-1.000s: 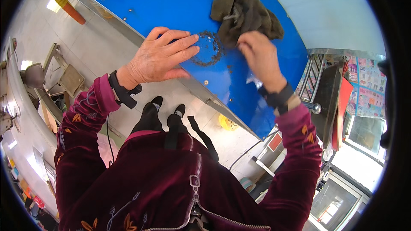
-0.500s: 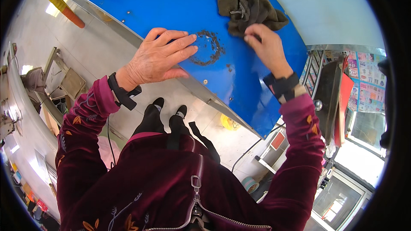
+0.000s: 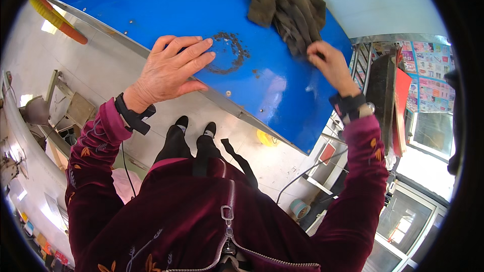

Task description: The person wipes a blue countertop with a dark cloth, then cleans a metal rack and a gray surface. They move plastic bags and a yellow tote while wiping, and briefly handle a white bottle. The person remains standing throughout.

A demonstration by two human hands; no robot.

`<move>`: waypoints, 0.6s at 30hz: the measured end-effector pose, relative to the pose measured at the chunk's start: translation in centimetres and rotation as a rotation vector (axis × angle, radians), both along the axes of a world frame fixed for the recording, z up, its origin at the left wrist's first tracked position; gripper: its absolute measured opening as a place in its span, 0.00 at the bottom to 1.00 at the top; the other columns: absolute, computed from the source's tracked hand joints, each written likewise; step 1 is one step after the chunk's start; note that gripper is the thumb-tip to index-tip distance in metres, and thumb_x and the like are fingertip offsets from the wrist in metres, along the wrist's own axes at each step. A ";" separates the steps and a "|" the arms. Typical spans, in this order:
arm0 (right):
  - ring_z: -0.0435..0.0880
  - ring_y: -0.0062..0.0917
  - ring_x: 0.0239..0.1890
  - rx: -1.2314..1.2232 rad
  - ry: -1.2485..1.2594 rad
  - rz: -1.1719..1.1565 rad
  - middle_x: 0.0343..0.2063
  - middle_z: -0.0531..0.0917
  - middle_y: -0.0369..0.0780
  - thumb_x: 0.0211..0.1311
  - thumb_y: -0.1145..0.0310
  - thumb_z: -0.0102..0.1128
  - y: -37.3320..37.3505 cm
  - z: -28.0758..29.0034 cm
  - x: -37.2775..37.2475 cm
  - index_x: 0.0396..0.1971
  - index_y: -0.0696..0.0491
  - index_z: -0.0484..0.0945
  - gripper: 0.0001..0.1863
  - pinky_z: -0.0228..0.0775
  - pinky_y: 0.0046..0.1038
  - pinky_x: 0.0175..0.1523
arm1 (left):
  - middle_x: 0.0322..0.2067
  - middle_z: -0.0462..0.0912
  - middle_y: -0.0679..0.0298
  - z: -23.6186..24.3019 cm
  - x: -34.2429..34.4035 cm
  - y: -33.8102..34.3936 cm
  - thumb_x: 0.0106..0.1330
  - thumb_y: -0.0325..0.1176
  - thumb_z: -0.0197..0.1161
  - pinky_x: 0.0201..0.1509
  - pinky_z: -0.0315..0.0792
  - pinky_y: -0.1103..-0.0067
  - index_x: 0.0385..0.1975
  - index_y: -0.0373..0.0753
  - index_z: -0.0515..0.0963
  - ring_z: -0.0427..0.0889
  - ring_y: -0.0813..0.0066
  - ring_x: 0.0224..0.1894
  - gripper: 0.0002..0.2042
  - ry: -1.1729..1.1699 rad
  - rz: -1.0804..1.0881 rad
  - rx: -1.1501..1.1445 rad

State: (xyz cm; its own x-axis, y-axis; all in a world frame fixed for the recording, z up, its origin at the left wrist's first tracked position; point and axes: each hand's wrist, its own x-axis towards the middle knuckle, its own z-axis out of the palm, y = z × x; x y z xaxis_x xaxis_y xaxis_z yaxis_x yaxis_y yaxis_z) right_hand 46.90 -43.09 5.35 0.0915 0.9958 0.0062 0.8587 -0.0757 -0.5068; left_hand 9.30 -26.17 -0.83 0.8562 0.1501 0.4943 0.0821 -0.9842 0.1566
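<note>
Cloth [image 3: 290, 12], a single dark olive rag, lies crumpled at the far right part of the blue table [image 3: 166, 5], and the person's right hand [image 3: 327, 65] has its fingers curled together on the rag's near edge, pinching the fabric against the tabletop. Nearest the camera is the person's own body: a dark red velvet jacket [image 3: 201, 211] with one metal zipper down the front, and below it two black shoes [image 3: 194, 123] side by side on the pale floor [image 3: 101, 75]. Two forearms in matching red sleeves rise from there, each with one black wrist strap. The left hand [image 3: 171, 68] lies flat on the near edge of the table, palm down, fingers spread and straight, holding nothing. Just beyond its fingertips sits one ring of dark crumbly dirt [image 3: 229, 53] on the blue surface, with a few loose specks scattered near it. The ring lies between the two hands, nearer the left. One yellow and orange stick [image 3: 58, 17] lies on the floor at far left.
</note>
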 end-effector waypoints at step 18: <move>0.79 0.38 0.33 -0.114 0.085 0.300 0.29 0.78 0.42 0.56 0.71 0.61 4.0 1.7 -10.9 0.31 0.55 0.77 0.05 0.71 0.32 0.39 | 0.58 0.73 0.64 0.3 0.0 -0.1 0.48 0.57 0.65 0.55 0.61 0.67 0.51 0.43 0.75 0.71 0.64 0.57 0.32 0.024 -0.002 -0.010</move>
State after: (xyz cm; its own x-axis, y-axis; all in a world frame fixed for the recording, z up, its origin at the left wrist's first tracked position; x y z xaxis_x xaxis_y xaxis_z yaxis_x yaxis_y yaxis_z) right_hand 36.03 -39.06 7.07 -0.2106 0.9722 -0.1023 0.8061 0.1135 -0.5808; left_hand 9.28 -26.30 -0.53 0.8680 0.1529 0.4724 0.0835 -0.9828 0.1647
